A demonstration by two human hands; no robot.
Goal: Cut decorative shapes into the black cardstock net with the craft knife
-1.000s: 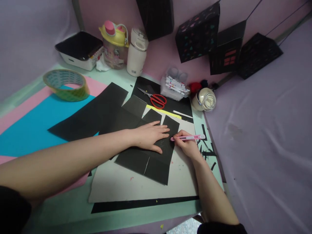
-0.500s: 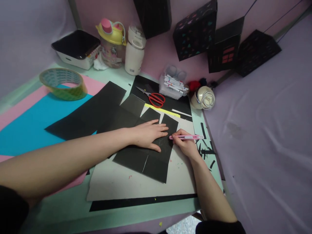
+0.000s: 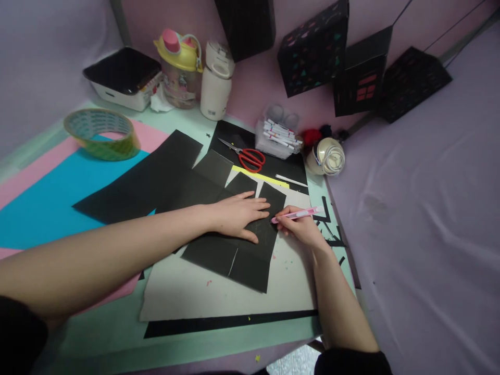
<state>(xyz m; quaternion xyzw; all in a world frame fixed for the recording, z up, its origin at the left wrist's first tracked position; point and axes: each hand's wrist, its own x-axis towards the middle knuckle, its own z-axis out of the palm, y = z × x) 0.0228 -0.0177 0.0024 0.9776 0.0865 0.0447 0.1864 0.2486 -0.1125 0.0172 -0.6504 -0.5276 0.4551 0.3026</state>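
Note:
My left hand (image 3: 240,216) lies flat with fingers spread on a cut and creased sheet of black paper (image 3: 250,268). In my right hand (image 3: 299,227) is a slim pink utility knife (image 3: 302,213), gripped like a pen. Its tip meets the paper's right part, just right of my left fingertips; the blade itself is too small to make out. A short pale slit shows in the paper's lower part. Under the sheet is a whitish board (image 3: 187,297). Red-handled scissors (image 3: 250,158) lie beyond my hands, beside a yellow strip (image 3: 260,177) and a white pen (image 3: 291,180).
A tape roll (image 3: 102,134) stands on blue paper (image 3: 50,198) at left. A white bottle (image 3: 216,83), a yellow-lidded jug (image 3: 182,67) and a marker box (image 3: 277,136) line the back. Black paper boxes (image 3: 312,49) hang above. Black scraps (image 3: 336,242) litter the right edge.
The knife's rear end has swung slightly upward and my right wrist has shifted a little to the right. My left hand and the paper stay in place.

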